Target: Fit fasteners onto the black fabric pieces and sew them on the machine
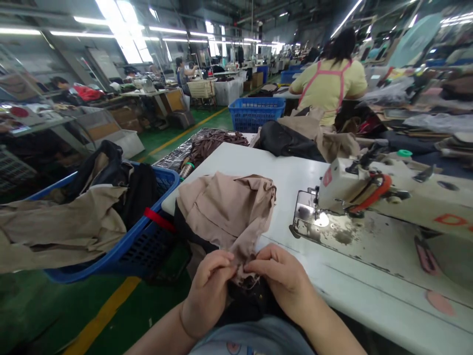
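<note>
A piece of beige fabric (225, 207) with a black part beneath it lies over the near left corner of the white sewing table (291, 167). Its near end hangs over the edge toward my body. My left hand (210, 283) pinches that gathered end between thumb and fingers. Close beside it, my right hand (283, 276) pinches the same edge from the other side. Between the fingertips the cloth is bunched and frayed, and its underside is hidden. To the right stands a sewing machine (380, 187), its needle area apart from both hands.
At the left, a blue basket (129, 256) holds beige and black fabric pieces. Small scissors or snips (424, 254) lie on the machine bed. Beyond the table are a heap of cloth (291, 140), another blue basket (254, 108) and a seated person in an apron (327, 84).
</note>
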Available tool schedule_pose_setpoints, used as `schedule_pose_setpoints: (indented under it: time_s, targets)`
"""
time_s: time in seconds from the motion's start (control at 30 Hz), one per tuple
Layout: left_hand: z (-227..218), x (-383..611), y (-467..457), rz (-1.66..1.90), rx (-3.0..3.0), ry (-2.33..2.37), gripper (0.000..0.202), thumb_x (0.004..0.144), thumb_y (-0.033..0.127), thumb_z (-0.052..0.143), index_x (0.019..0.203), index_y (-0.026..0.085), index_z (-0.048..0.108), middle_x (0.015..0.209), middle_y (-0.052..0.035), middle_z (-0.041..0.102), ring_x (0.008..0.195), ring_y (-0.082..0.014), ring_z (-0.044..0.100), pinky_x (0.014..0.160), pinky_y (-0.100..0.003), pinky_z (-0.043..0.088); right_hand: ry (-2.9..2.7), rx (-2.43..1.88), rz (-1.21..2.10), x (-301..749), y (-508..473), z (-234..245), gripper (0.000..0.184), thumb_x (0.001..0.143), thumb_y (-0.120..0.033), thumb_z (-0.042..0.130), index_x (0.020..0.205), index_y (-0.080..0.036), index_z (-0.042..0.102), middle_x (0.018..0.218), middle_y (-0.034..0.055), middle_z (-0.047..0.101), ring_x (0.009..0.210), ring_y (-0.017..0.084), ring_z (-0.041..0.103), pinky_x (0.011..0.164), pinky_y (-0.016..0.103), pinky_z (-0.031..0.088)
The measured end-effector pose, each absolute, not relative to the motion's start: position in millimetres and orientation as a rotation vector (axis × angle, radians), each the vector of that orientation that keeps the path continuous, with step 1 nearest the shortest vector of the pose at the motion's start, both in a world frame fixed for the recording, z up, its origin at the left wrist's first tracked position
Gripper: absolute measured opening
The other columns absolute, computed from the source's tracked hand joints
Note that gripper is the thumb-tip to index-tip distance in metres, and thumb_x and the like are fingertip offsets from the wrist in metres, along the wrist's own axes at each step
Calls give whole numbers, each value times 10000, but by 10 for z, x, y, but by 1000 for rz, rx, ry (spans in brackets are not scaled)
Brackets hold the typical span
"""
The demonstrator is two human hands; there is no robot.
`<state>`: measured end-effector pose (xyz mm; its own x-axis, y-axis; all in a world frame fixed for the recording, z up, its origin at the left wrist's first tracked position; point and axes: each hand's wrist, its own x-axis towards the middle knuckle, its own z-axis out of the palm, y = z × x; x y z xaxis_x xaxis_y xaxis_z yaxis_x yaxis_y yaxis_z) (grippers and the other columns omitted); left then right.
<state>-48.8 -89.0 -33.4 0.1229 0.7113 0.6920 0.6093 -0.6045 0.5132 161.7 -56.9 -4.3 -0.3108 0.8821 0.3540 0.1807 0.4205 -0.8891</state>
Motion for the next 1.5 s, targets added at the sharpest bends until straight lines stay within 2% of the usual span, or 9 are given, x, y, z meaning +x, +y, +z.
schedule_pose_setpoints:
  time_s: [0.2, 0.37, 0.47, 0.67, 0.83, 1.0, 1.2, 1.33, 1.5]
  targets:
    - [-170, -587, -918, 1154, 2415, 1120, 344, 973, 28, 462, 1239, 197, 600, 1147, -99, 686, 1080, -189, 675, 967, -316, 591, -1836, -834, 976, 1694, -511, 1, 299, 1035, -279, 510, 1009, -275, 808, 923, 67, 730, 823, 163, 704, 711, 260, 579]
    - [-4, -501, -951, 1128, 2339, 1133, 411, 897, 216, 653, 1291, 152, 556, 1179, -169, 639, 1125, -292, 638, 983, -439, 577, -1795, -854, 961, 1697, -536, 20, 291, 1033, -257, 511, 995, -263, 799, 964, 62, 769, 878, 161, 738, 789, 251, 601]
    - [-67, -418, -931, 1209, 2342, 1219, 442, 862, 267, 745, 1253, 177, 560, 1137, -145, 642, 1085, -284, 645, 967, -430, 579, -1759, -904, 938, 1688, -562, 5, 271, 1023, -268, 529, 980, -264, 797, 935, 55, 772, 854, 164, 740, 771, 259, 608]
    - [-204, -253, -809, 1330, 2218, 1307, 266, 932, 201, 610, 1196, 211, 589, 1094, -106, 652, 1040, -247, 662, 944, -389, 582, -1682, -1061, 873, 1688, -573, -34, 190, 967, -277, 602, 915, -264, 785, 844, 33, 760, 791, 188, 719, 758, 298, 606]
    - [-169, -137, -696, 1311, 2002, 1284, 175, 945, 287, 596, 1097, 202, 600, 1006, -79, 649, 938, -225, 654, 844, -357, 582, -1611, -1129, 811, 1666, -542, -87, 174, 949, -236, 595, 915, -249, 765, 823, 26, 739, 769, 187, 702, 753, 295, 588]
    - [-158, -181, -566, 1331, 1896, 1292, 173, 959, 299, 589, 1086, 193, 636, 996, -61, 671, 933, -206, 658, 849, -330, 558, -1568, -1107, 808, 1635, -549, -140, 153, 948, -257, 600, 1056, -242, 707, 1010, 56, 727, 883, 193, 704, 826, 315, 594]
    - [-82, -274, -465, 1399, 1773, 1323, 204, 984, 356, 595, 1053, 191, 694, 990, -47, 715, 931, -195, 683, 845, -302, 553, -1686, -1208, 959, 1661, -759, -334, 262, 903, -299, 679, 1145, -214, 625, 1055, 82, 708, 943, 229, 701, 865, 378, 597]
    - [106, -316, -441, 1511, 1733, 1330, 213, 982, 377, 612, 1023, 194, 713, 960, -34, 720, 887, -184, 679, 820, -281, 538, -1816, -1222, 1003, 1602, -980, -461, 646, 766, -207, 791, 1368, -223, 559, 1317, 131, 662, 1215, 312, 639, 1059, 496, 506]
    - [468, -349, -264, 1656, 1597, 1297, 247, 940, 408, 669, 1043, 192, 734, 978, -28, 739, 915, -189, 675, 873, -281, 511, -2059, -1179, 1015, 1477, -1208, -137, 768, 684, -285, 869, 1386, -207, 567, 1310, 125, 657, 1219, 337, 608, 1088, 494, 458]
